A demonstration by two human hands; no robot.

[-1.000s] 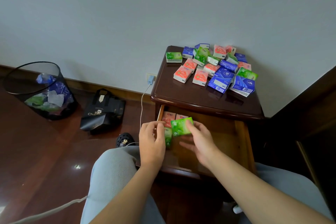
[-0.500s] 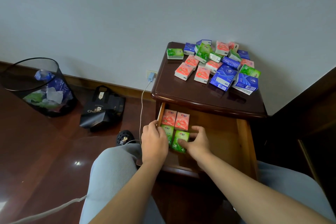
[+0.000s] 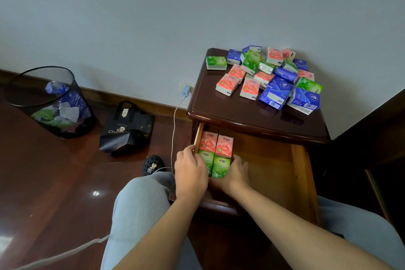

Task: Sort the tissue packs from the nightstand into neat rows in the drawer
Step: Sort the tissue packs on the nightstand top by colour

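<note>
The nightstand's drawer [image 3: 274,160] stands pulled out. In its back left corner lie two pink tissue packs [image 3: 215,143] side by side, and two green tissue packs [image 3: 221,166] lie in a row in front of them. My left hand [image 3: 190,170] covers the left green pack [image 3: 206,160], fingers curled down over it by the drawer's left wall. My right hand [image 3: 237,174] holds the right green pack from its right side and front. On the nightstand top [image 3: 241,114] lies a loose heap of several pink, green and blue packs [image 3: 269,76].
The right part of the drawer floor is bare wood. A white charger cable [image 3: 174,129] hangs from the wall socket beside the nightstand. On the floor to the left are a black bag [image 3: 126,129], a mesh waste bin [image 3: 50,103] and a black shoe [image 3: 153,164]. My knees flank the drawer front.
The green pack held above the drawer a second ago now lies flat in the front row beside the other green one. Both hands moved down and closed in on the pair.
</note>
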